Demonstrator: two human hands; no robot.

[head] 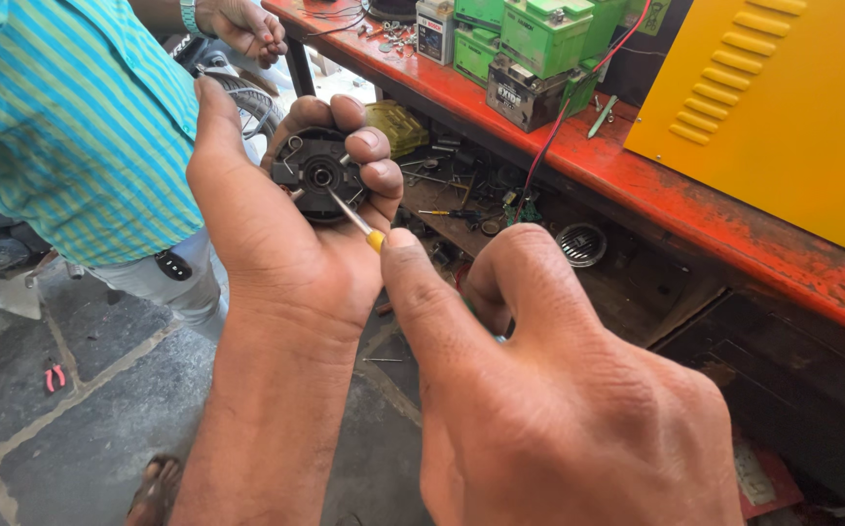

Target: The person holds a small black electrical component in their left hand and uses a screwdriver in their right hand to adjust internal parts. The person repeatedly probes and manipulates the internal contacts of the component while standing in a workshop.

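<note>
My left hand is raised and curled around a round black motor part with metal springs and a bright centre hole, fingers wrapped over its right side. My right hand sits lower right, close to the camera, gripping a small screwdriver with a yellow handle. Its thin metal shaft points up-left, and the tip rests on the black part near its centre. Most of the handle is hidden inside my fist.
A person in a teal striped shirt stands at left, one hand raised. A red workbench carries green batteries and a yellow metal cabinet. Tools clutter the shelf below. Red pliers lie on the stone floor.
</note>
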